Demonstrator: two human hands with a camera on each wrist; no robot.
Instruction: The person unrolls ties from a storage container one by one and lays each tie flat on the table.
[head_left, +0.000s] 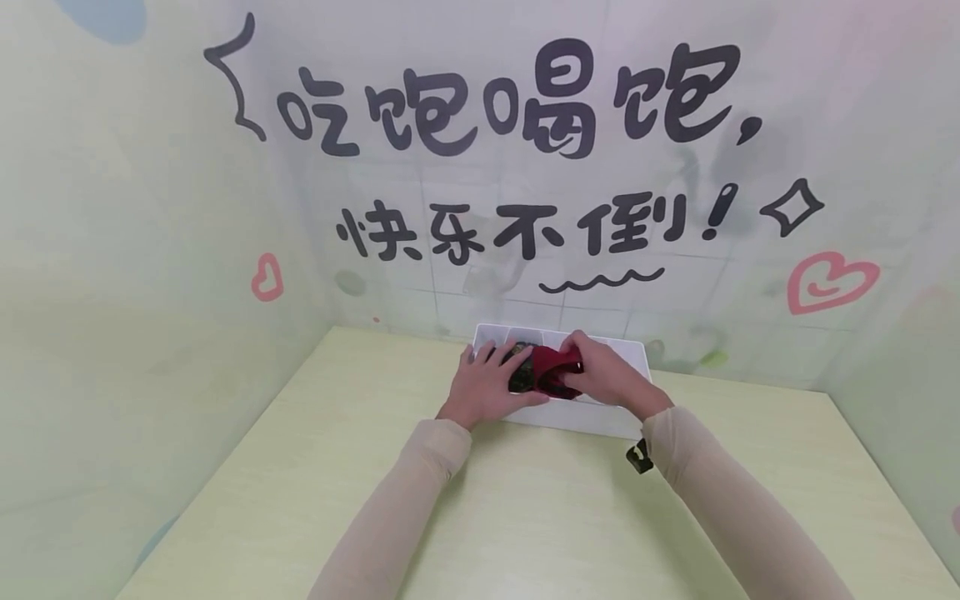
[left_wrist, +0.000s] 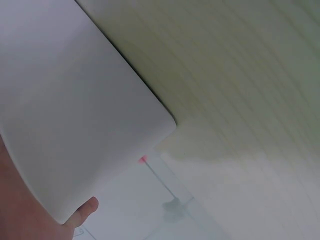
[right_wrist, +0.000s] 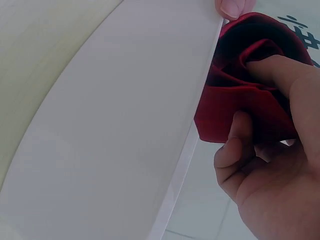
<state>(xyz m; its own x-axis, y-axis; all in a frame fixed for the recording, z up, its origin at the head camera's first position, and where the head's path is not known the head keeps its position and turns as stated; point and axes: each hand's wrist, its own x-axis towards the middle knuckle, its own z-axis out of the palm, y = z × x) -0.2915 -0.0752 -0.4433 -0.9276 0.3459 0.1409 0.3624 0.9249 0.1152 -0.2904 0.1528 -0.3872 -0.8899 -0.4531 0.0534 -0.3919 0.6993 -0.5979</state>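
A white compartment box (head_left: 577, 417) stands against the back wall. In its middle lies a roll of shiny red cloth (right_wrist: 240, 110), its kind unclear, beside a dark patterned cloth roll (head_left: 520, 379). My right hand (head_left: 611, 373) pinches the red roll, with the thumb inside its open coil and the fingers against its outside. Over the left part of the box, my left hand (head_left: 491, 390) spreads its fingers, touching the dark roll. The left wrist view shows mostly the box's outer wall (left_wrist: 85, 110) and one fingertip past its edge.
The pale wood-grain table (head_left: 525, 517) spreads in front of the box. A small black object (head_left: 640, 457) shows beside the right wrist. Behind the box rises a pale wall sheet (head_left: 487, 275) with black lettering and pink hearts.
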